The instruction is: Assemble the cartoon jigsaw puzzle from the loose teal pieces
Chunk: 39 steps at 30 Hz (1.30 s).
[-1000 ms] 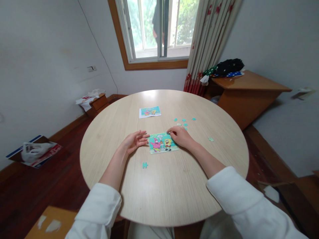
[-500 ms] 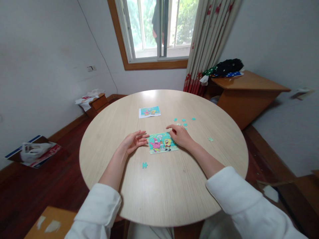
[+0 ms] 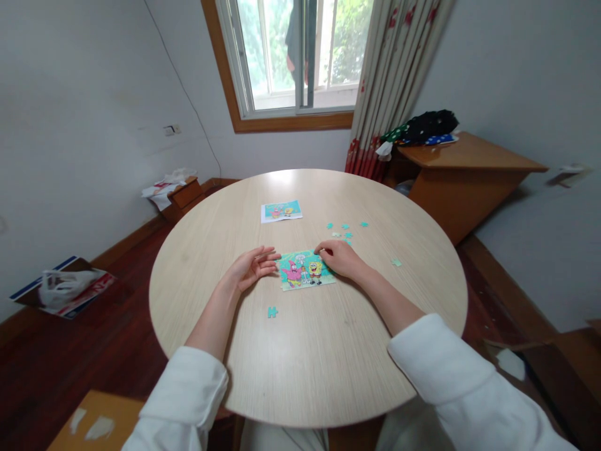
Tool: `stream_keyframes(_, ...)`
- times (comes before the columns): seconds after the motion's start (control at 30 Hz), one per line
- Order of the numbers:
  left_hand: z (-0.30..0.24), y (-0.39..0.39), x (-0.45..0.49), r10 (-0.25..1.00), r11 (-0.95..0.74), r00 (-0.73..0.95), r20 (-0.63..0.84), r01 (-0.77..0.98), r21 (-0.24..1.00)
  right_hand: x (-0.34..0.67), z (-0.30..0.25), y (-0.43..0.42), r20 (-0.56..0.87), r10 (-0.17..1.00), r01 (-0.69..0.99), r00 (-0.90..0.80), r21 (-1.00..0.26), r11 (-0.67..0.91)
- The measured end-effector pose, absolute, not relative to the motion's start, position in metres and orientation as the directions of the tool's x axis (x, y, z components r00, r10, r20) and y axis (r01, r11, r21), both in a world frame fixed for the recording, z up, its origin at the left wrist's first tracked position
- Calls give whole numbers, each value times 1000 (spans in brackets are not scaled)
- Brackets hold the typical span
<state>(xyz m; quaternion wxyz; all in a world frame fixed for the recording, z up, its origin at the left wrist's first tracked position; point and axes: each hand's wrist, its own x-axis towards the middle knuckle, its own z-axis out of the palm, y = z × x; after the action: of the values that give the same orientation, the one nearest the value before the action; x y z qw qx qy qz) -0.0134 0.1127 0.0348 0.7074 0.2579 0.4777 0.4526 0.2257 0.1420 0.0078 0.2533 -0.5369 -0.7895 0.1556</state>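
Teal pieces [image 3: 348, 235] and printed sheet [image 3: 284, 210] beyond puzzle [image 3: 304, 270], right hand [image 3: 340, 258] hiding its corner, grip unclear, left hand [image 3: 250, 267] spread

I find the puzzle [image 3: 306, 272] smooth-looking, the table [image 3: 310, 363] wood-grained and glossy. My sleeves [image 3: 188, 383] are matt cloth, the printed sheet [image 3: 282, 212] paper
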Motion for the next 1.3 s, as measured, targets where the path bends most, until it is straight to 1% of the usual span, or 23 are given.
stream_keyframes(0.1, 34, 114, -15, 895, 439, 124, -428, -413, 798, 228, 8, 143, 269, 936, 735, -226, -584, 345)
stream_keyframes(0.2, 31, 116, -17, 925, 357, 55, -376, -462, 812, 236, 8, 148, 331, 940, 725, -81, -628, 284)
stream_keyframes(0.3, 28, 119, -19, 940, 261, -48, -339, -540, 800, 251, 8, 156, 406, 912, 754, 62, -618, 224)
stream_keyframes(0.4, 25, 121, -21, 943, 197, -98, -319, -605, 771, 267, 6, 164, 454, 879, 794, 149, -584, 167)
stream_keyframes(0.57, 25, 123, -21, 933, 138, -165, -320, -659, 740, 284, -1, 172, 463, 853, 829, 240, -555, 67)
stream_keyframes(0.77, 26, 125, -23, 914, 109, -222, -339, -671, 734, 299, -4, 176, 405, 852, 832, 330, -552, -59)
stream_keyframes(1.03, 26, 125, -22, 904, 83, -247, -349, -699, 710, 327, 2, 176, 438, 784, 762, 440, -644, -69)
stream_keyframes(1.13, 28, 125, -22, 899, 83, -245, -363, -717, 692, 334, 11, 169, 380, 782, 673, 494, -737, -66)
stream_keyframes(1.23, 31, 124, -21, 898, 110, -213, -386, -740, 663, 343, 19, 162, 189, 776, 431, 602, -895, -117)
stream_keyframes(1.3, 33, 123, -20, 900, 147, -174, -400, -743, 653, 348, 22, 158, 104, 757, 288, 645, -951, -114)
